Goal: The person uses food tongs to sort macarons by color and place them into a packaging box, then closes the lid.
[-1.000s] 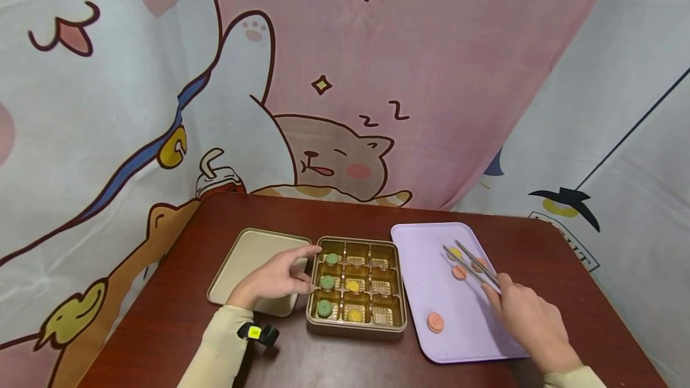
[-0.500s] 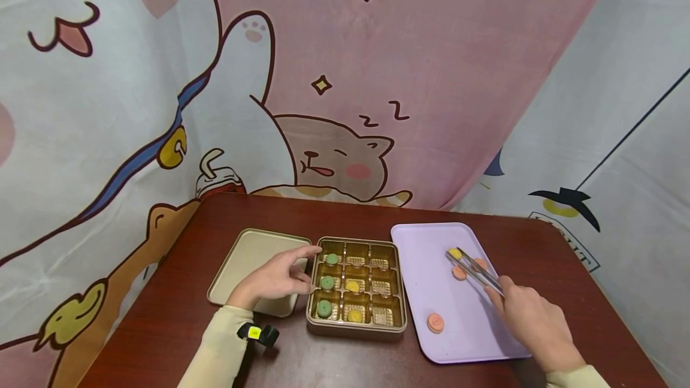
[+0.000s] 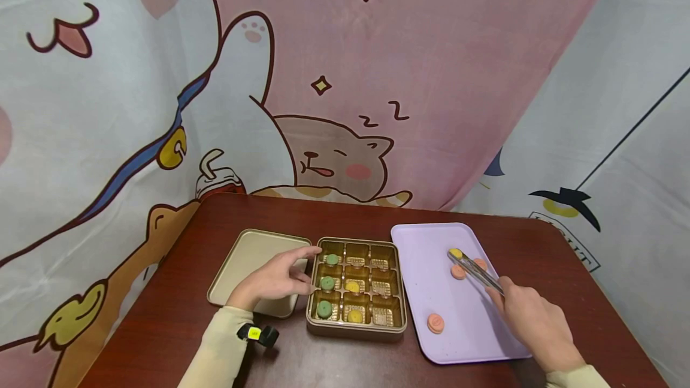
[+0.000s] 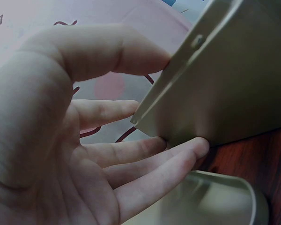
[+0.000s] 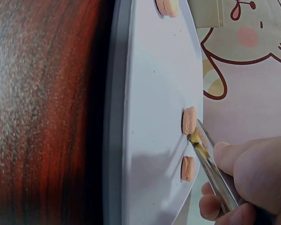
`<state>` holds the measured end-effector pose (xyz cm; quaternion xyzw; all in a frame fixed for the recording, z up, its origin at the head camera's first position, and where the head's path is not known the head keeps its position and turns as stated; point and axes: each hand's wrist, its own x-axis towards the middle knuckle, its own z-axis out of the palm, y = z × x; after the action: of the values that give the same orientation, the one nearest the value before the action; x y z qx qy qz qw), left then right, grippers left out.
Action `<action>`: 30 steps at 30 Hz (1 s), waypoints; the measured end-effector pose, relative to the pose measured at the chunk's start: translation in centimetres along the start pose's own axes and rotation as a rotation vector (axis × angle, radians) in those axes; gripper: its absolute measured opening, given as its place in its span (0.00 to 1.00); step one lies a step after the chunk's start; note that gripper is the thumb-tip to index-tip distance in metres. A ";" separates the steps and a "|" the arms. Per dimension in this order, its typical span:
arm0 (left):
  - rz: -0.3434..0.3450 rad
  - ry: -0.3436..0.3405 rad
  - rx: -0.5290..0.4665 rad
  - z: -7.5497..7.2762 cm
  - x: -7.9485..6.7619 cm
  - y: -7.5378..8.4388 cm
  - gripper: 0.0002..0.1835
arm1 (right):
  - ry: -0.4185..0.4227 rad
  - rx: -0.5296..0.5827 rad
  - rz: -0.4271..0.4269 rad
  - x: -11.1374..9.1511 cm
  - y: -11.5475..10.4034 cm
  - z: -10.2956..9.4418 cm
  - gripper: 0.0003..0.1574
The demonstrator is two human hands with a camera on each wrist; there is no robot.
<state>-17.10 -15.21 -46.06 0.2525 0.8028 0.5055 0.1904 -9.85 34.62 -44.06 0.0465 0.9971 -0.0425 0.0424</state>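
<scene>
My right hand [image 3: 530, 319] grips metal tongs [image 3: 481, 272] over the lilac tray [image 3: 423, 268]. Their tips pinch a yellow macaron [image 3: 455, 253] near the tray's far end. Two pink macarons lie close by; the right wrist view has one pink macaron [image 5: 189, 121] right at the tips. Fingertips and thumb of my left hand [image 3: 275, 277] touch the left side of a gold box [image 3: 356, 329], the fingers fairly straight. In the box's left column sit three green macarons, among them a green macaron [image 3: 324, 309]; the middle column holds two yellow ones, including a yellow macaron [image 3: 354, 316].
A flat gold lid [image 3: 250, 253] lies left of the box, partly under my left hand. Another pink macaron [image 3: 435, 323] is at the tray's near left. Everything stands on a dark red wooden table [image 3: 345, 361], before a printed cloth [image 3: 458, 76].
The tongs' tips, spread apart around the yellow macaron earlier, have come together on it. My left hand and the box have stayed in place.
</scene>
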 end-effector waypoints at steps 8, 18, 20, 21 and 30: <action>0.006 -0.003 0.010 0.0 0.0 0.0 0.45 | 0.012 0.006 -0.010 -0.2 0.0 0.0 0.26; 0.000 0.001 0.002 0.0 0.0 0.1 0.45 | 0.013 0.013 0.008 -0.2 -0.2 0.2 0.27; -0.001 0.002 0.005 0.0 0.0 0.1 0.45 | 0.024 0.017 0.004 -0.2 -0.2 0.3 0.27; -0.001 0.003 0.007 0.0 0.0 0.2 0.45 | 0.031 0.018 0.001 -0.2 -0.2 0.3 0.28; 0.005 0.005 0.010 0.0 0.0 0.1 0.45 | 0.110 0.047 -0.017 -0.1 -0.5 0.3 0.24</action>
<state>-17.09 -15.18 -45.97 0.2543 0.8050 0.5027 0.1861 -9.74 34.05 -44.27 0.0412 0.9970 -0.0637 -0.0140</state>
